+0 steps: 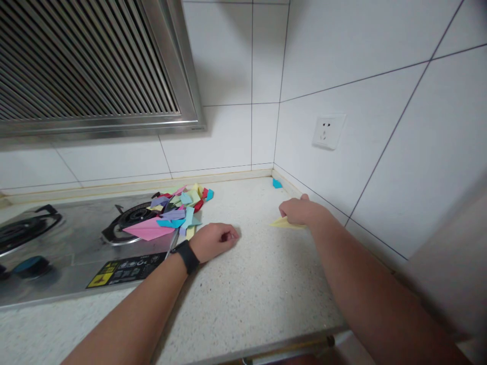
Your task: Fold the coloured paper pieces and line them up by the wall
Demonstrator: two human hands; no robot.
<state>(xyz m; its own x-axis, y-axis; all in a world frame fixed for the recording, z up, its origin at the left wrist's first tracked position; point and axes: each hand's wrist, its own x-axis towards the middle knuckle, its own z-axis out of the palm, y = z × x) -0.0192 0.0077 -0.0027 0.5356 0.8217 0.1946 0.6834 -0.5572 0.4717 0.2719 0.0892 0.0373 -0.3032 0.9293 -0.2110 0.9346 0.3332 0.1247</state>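
My right hand (299, 211) is closed on a pale yellow folded paper plane (280, 222), its pointed end facing left, low over the countertop by the right wall. A watch with a black band is on my left wrist; my left hand (215, 241) rests on the counter with its fingers loosely curled and nothing visible in them. Just beyond it lies a heap of colourful folded paper planes (173, 215), partly on the stove. The nearest large one is a pink paper plane (148, 229). A small blue folded paper (277, 183) sits in the back corner.
The steel gas stove (79, 253) with black burners is on the left, under a slatted range hood (95, 61). Speckled countertop (243, 299) stretches between my arms to its front edge. White tiled walls meet at the corner, with a socket (329, 132) on the right one.
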